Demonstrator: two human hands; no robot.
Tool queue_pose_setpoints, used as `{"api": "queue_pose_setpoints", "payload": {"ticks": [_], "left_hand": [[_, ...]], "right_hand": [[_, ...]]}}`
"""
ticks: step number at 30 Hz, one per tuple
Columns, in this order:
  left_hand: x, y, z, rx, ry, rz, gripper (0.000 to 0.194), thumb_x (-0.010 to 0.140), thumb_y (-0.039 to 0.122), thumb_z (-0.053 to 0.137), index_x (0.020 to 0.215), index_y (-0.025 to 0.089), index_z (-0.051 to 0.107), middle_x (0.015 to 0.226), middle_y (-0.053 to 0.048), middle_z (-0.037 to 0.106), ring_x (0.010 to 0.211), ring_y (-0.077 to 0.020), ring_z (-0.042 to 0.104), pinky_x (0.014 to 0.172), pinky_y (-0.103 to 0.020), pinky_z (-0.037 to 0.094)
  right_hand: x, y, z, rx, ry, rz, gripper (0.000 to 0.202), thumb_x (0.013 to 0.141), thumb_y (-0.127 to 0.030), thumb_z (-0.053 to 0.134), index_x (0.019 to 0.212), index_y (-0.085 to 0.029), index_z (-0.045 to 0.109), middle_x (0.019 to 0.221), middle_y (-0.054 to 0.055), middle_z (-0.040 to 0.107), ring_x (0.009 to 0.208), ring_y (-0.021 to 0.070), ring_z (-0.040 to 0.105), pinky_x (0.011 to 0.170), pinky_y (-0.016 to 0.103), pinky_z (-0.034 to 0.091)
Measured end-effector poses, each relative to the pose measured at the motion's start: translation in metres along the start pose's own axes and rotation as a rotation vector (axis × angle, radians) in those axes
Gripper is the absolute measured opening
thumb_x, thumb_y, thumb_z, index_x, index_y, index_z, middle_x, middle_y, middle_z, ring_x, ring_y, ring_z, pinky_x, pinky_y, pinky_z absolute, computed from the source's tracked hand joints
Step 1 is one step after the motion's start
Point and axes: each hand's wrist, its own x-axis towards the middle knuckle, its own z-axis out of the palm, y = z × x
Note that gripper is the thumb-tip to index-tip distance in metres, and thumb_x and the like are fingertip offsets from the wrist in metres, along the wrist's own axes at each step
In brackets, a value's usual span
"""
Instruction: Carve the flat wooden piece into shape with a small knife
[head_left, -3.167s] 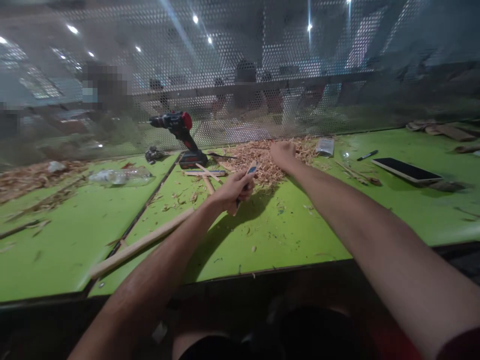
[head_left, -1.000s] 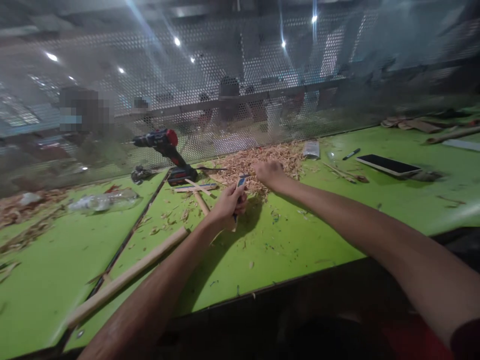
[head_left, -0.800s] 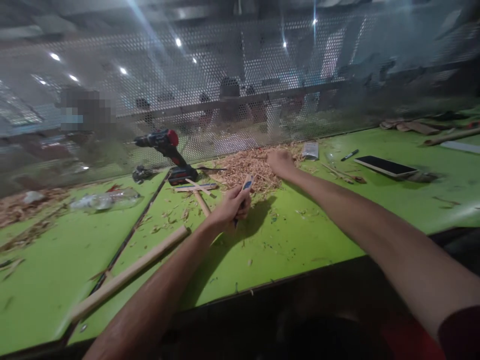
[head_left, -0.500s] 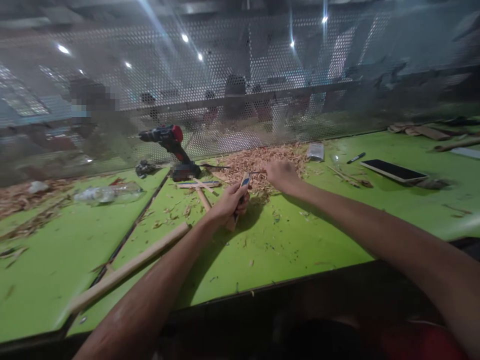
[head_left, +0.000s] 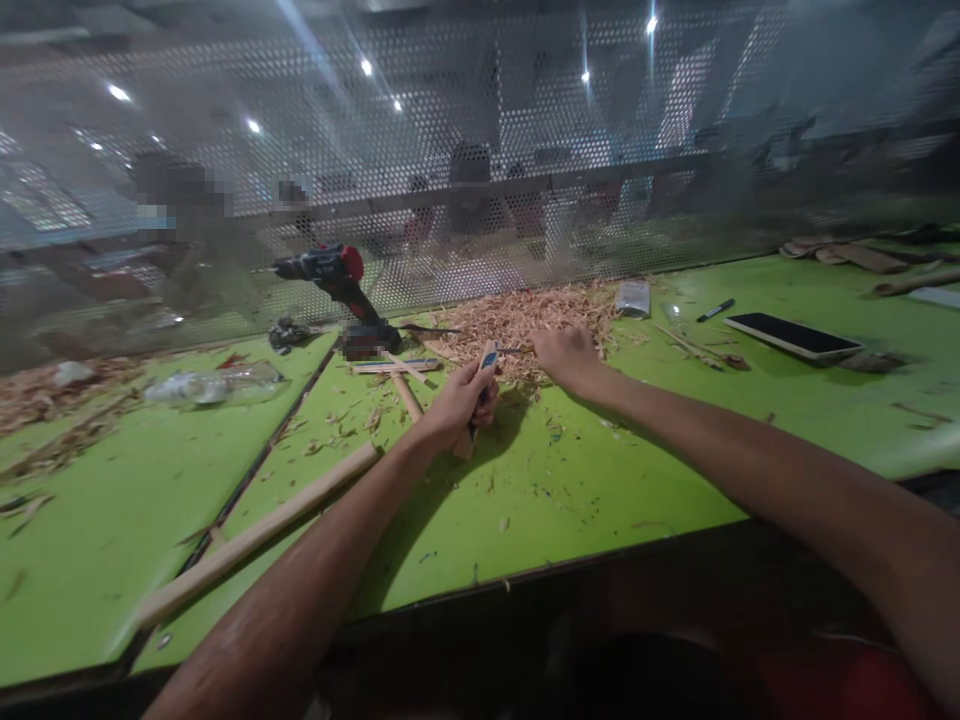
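Observation:
My left hand [head_left: 456, 402] is closed around a small flat piece of wood [head_left: 489, 357] with a blue mark on its face, held tilted up over the green bench [head_left: 592, 480]. My right hand [head_left: 568, 360] is closed on a slim tool [head_left: 513, 349], whose thin metal shaft points left at the wood's upper end. Whether its tip touches the wood I cannot tell; most of its handle is hidden in my fist. Behind both hands lies a heap of pale wood shavings [head_left: 487, 315].
A cordless drill [head_left: 346, 285] stands at the back left, near a clear plastic bottle [head_left: 225, 384]. A long wooden rod [head_left: 262, 535] lies beside my left forearm. To the right are a phone [head_left: 795, 335] and a marker [head_left: 716, 310]. A perforated metal screen [head_left: 465, 240] rises behind.
My right hand has shifted slightly, and more of the tool's shaft shows between it and the wood. My left hand keeps the same hold. The view has tilted a little.

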Motion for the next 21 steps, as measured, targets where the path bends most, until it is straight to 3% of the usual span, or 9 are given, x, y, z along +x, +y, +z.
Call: {"api": "queue_pose_setpoints", "payload": {"ticks": [5, 14, 21], "left_hand": [[0.001, 0.000, -0.001, 0.034, -0.003, -0.012, 0.038, 0.113, 0.030, 0.078, 0.091, 0.024, 0.048, 0.066, 0.010, 0.047, 0.044, -0.0048, 0.036, 0.043, -0.014, 0.024], [0.002, 0.007, -0.001, -0.021, 0.079, -0.017, 0.025, 0.116, 0.023, 0.070, 0.095, 0.021, 0.056, 0.066, 0.010, 0.048, 0.043, -0.0038, 0.034, 0.043, -0.013, 0.022], [0.002, 0.005, -0.003, -0.046, 0.058, -0.046, 0.037, 0.107, 0.030, 0.085, 0.094, 0.023, 0.051, 0.069, 0.010, 0.049, 0.044, -0.0041, 0.036, 0.042, -0.013, 0.023]], "right_hand": [[0.004, -0.003, -0.006, 0.000, -0.008, -0.002, 0.054, 0.114, -0.005, 0.035, 0.134, -0.003, 0.085, 0.116, 0.026, 0.087, 0.099, 0.0294, 0.079, 0.085, 0.036, 0.056], [0.018, -0.008, -0.024, 0.041, 0.028, 0.004, 0.049, 0.109, -0.003, 0.042, 0.133, 0.003, 0.085, 0.127, 0.034, 0.086, 0.109, 0.0314, 0.077, 0.092, 0.035, 0.056], [-0.001, -0.012, -0.023, 0.068, 0.013, -0.018, 0.055, 0.114, -0.008, 0.035, 0.128, -0.002, 0.087, 0.115, 0.026, 0.088, 0.096, 0.0285, 0.076, 0.083, 0.034, 0.054]]}}
